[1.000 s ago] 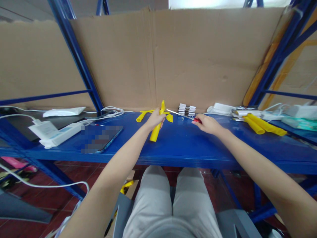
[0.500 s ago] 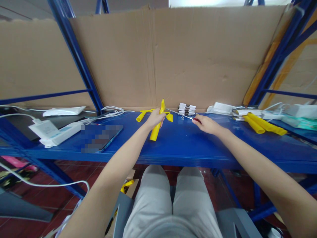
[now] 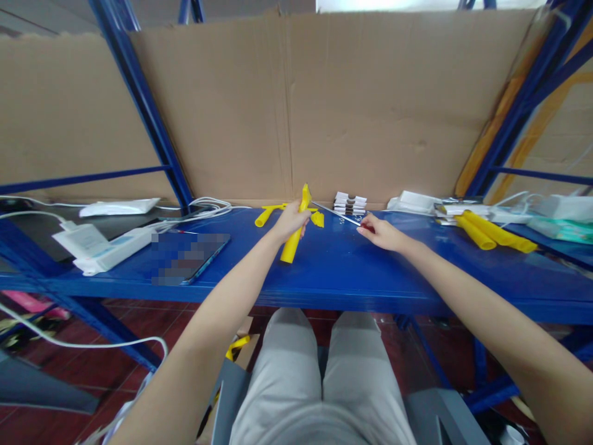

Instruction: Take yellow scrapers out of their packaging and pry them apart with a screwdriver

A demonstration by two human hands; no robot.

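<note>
My left hand [image 3: 293, 221] is closed around a yellow plastic handle [image 3: 290, 250], which I hold tilted over the blue table. In my right hand [image 3: 380, 233] is a screwdriver [image 3: 340, 216] with a red grip, mostly covered by my fingers. Its long metal shaft points left, and the tip reaches the upper part of the handle; whether it sits in a screw is too small to tell. Behind my left hand lies another yellow handle piece [image 3: 264, 216]. A small yellow part [image 3: 317, 219] rests just right of that hand. Tiny screws [image 3: 341, 220] lie scattered near the shaft.
Banded white packs [image 3: 350, 204] stand by the cardboard wall [image 3: 370, 111]. Yellow tubes [image 3: 498, 232] and white boxes [image 3: 414, 203] are at the right. To the left are a tablet [image 3: 199, 256], a power strip [image 3: 115, 248] and coiled white cables [image 3: 208, 208]. Blue posts [image 3: 143, 105] frame the table.
My right hand has shifted slightly left, its fingers turned a little around the screwdriver grip. My left hand and the yellow handle stay nearly still.
</note>
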